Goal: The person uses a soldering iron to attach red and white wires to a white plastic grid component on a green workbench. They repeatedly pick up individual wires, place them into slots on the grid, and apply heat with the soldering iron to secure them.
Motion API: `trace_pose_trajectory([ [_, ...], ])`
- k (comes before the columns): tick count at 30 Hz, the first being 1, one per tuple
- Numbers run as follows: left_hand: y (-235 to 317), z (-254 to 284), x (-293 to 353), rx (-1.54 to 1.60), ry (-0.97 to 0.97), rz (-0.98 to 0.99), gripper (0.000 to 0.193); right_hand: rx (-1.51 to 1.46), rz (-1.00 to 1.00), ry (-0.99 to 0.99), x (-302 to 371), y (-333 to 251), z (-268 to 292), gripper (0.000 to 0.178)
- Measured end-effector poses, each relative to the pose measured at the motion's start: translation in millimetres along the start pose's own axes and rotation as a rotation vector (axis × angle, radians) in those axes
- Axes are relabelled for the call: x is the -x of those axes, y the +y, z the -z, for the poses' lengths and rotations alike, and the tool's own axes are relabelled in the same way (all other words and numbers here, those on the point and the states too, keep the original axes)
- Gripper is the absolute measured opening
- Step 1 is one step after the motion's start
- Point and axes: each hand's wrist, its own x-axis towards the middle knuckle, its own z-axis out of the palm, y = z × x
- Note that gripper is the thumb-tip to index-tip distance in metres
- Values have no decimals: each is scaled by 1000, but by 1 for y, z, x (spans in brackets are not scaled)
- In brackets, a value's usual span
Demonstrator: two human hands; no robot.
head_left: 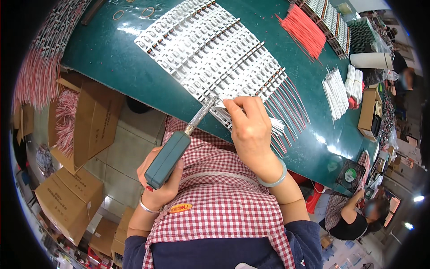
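Note:
My left hand (162, 193) is wrapped round the dark green handle of a soldering gun (169, 158). Its metal barrel points up and to the right, with the tip at the near edge of a white panel of small circuit boards (201, 54). My right hand (251, 127) is pinched beside that tip. White wires (277, 127) stick out behind its palm, and a white end shows at the fingertips; how many are gripped is hidden. Red and white wires (293, 107) fan out from the panel's right side.
The panel lies on a green table (130, 87). Red wires (304, 32), white wire bundles (335, 94) and stacked panels (329, 22) are to the right. A small fan (350, 175) stands near a co-worker (351, 219). Cardboard boxes (96, 121) and hanging wires (40, 76) are at left.

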Motion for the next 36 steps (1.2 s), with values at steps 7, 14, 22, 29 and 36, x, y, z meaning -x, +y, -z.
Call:
trace_pose_trajectory([
  [7, 9, 1, -10, -56, 19, -80, 20, 4, -5, -6, -1, -1, -1, 33],
  [14, -14, 0, 12, -6, 28, -7, 21, 16, -10, -6, -3, -3, 1, 32],
  [22, -13, 1, 13, 43, 31, 36, 26, -2, -34, -7, -3, -5, 1, 31],
  [29, -15, -3, 10, 58, 33, 13, 27, -20, -11, 104, -4, 3, 1, 33],
  [36, 0, -3, -7, 33, 25, -23, 25, -20, -10, 65, -6, 6, 0, 33],
])
